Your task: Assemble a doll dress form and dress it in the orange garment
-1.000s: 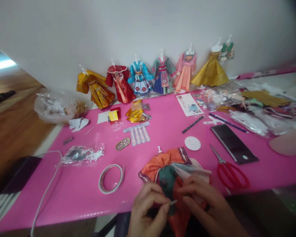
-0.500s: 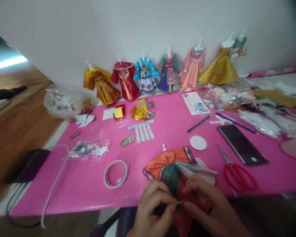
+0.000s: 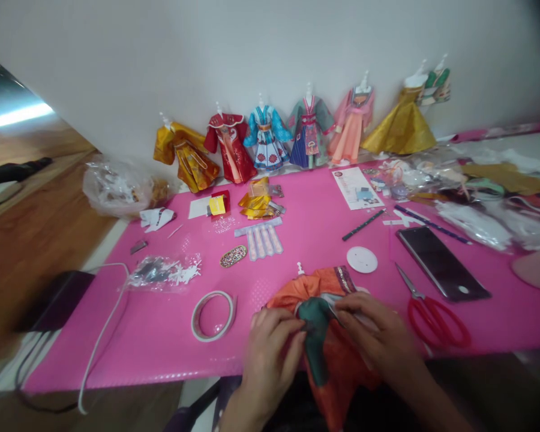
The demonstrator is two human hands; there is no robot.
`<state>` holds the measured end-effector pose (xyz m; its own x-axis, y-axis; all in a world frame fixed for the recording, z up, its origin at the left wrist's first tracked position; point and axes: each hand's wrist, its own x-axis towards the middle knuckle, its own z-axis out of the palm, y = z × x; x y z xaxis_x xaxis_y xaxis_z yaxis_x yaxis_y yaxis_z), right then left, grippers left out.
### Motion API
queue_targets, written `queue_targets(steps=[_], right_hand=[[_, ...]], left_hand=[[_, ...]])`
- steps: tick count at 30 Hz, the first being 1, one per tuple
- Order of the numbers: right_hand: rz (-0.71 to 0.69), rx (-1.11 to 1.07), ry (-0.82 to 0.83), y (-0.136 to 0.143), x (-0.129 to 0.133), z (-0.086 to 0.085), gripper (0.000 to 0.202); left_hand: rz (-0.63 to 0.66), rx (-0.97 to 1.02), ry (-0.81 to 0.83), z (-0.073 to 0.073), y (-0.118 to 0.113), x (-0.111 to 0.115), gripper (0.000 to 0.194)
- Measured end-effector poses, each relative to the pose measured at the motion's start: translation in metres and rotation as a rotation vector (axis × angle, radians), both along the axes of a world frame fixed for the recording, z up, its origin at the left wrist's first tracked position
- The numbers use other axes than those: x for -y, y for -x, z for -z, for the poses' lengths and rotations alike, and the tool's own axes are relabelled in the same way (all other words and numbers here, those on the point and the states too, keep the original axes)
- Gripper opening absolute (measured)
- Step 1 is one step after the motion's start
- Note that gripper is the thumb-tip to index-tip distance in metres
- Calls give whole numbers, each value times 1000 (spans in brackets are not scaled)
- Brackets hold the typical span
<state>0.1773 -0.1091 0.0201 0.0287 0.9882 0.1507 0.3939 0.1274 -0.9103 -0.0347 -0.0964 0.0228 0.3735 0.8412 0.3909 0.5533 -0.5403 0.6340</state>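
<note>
A doll's dress point(image 3: 317, 354) in orange-red and dark green lies at the table's front edge, its lower part hanging over. A white neck peg point(image 3: 300, 269) sticks out at its top. My left hand point(image 3: 270, 351) is closed on the left side of the green panel, thumb and fingers pinching the cloth. On the other side, my right hand point(image 3: 380, 333) pinches the pale-edged cloth beside the green panel. Both hands cover parts of the dress, and the fingertips are slightly blurred.
Red-handled scissors point(image 3: 436, 321) and a black phone point(image 3: 443, 264) lie to the right. A tape roll point(image 3: 213, 316) rests left of the dress, a white disc point(image 3: 362, 260) beyond it. Several dressed doll forms point(image 3: 267, 138) lean on the wall. Plastic bags point(image 3: 481, 225) crowd the right.
My hands were together low over the dress, fingertips meeting at a small thin piece. They have moved up and apart, each now on one side of the green panel.
</note>
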Motion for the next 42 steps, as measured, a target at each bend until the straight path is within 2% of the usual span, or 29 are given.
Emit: queue_targets(steps=[3,8,21,24,28,34,42], right_hand=[[65,157,-76,4,-11,13,14],[136,402,-125,16,-23,23,14],[178,407,-132,24,-32,42,14],[161,383,-107,22,-32,39,15],[150,265,-32,14,-30,24,13],[55,112,114,11,-29,0,22],[-29,221,154,21,-38,8,20]], left_hand=[[79,-154,-71,6,-1,-5,15],[169,-196,-112,12,-5,-9,20],[190,-310,2,10,-8,-14,19],[190,-316,-5,10,-9,-15,19],[189,-318,6,9,-8,-13,20],[144,-227,-126,15,-5,-5,23],[169,-220,-120,16,-11,0,19]])
